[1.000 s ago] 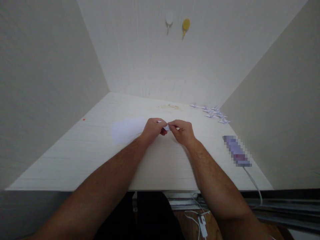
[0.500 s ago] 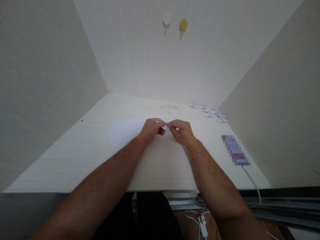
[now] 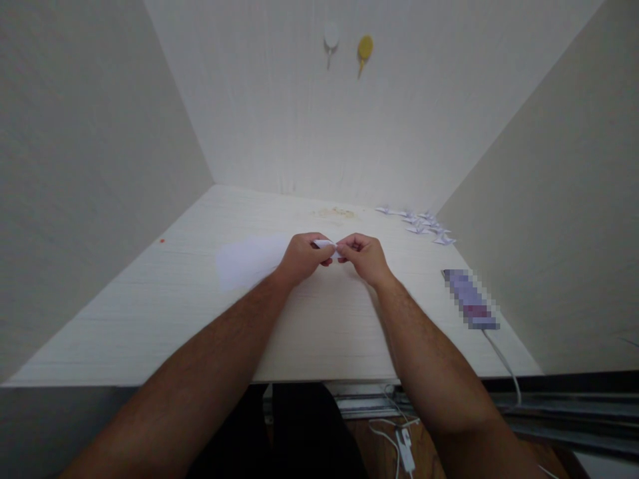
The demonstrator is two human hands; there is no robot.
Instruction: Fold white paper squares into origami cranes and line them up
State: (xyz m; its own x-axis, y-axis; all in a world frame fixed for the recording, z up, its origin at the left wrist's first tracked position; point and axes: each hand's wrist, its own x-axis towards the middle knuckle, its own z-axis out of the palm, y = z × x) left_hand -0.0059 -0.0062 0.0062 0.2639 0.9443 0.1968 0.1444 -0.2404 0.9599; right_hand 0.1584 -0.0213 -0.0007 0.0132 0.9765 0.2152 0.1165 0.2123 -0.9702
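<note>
A small folded piece of white paper (image 3: 325, 244) is pinched between my two hands above the middle of the table. My left hand (image 3: 305, 256) grips its left part, thumb on top. From the other side, my right hand (image 3: 363, 256) pinches the right end with thumb and fingertips. Fingers cover much of the paper, so its full shape is hidden. White sheets of paper (image 3: 247, 261) lie flat on the table, just left of my left hand.
Several folded paper cranes (image 3: 419, 222) sit at the back right. A pixelated phone-like object (image 3: 469, 299) with a white cable (image 3: 504, 362) lies at the right. Walls enclose the table (image 3: 324, 332) on three sides. A yellow hook (image 3: 365, 48) and a white hook (image 3: 331, 36) hang on the back wall.
My right thumb and fingers have shifted their pinch on the paper, and more of its white surface shows above my left thumb. Both hands stay over the same spot.
</note>
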